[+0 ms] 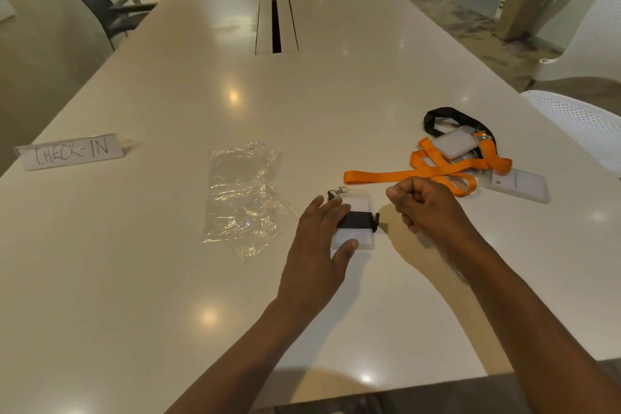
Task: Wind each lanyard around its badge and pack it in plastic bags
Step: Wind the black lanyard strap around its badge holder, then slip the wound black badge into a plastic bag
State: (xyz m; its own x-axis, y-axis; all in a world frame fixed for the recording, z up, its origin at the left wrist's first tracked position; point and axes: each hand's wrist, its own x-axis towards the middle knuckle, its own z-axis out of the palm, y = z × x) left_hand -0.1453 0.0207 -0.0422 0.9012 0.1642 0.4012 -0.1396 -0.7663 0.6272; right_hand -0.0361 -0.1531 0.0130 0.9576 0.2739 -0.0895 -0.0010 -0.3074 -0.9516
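A clear badge (362,239) lies flat on the white table (134,245), with a black lanyard (358,220) wound across its middle and a metal clip (337,192) sticking out at its far end. My left hand (317,242) rests on the badge with straight fingers, the thumb at its near edge. My right hand (426,205) hovers just right of the badge, curled in a loose fist with nothing seen in it. Crumpled clear plastic bags (242,198) lie to the left of the badge.
Behind my right hand lies a tangle: an orange lanyard (403,174), its badge (519,185), and a second black lanyard (450,114) with a badge (453,143). A "CHECK-IN" sign (72,151) stands far left. A cable slot (276,27) runs mid-table. White chairs (584,124) stand right.
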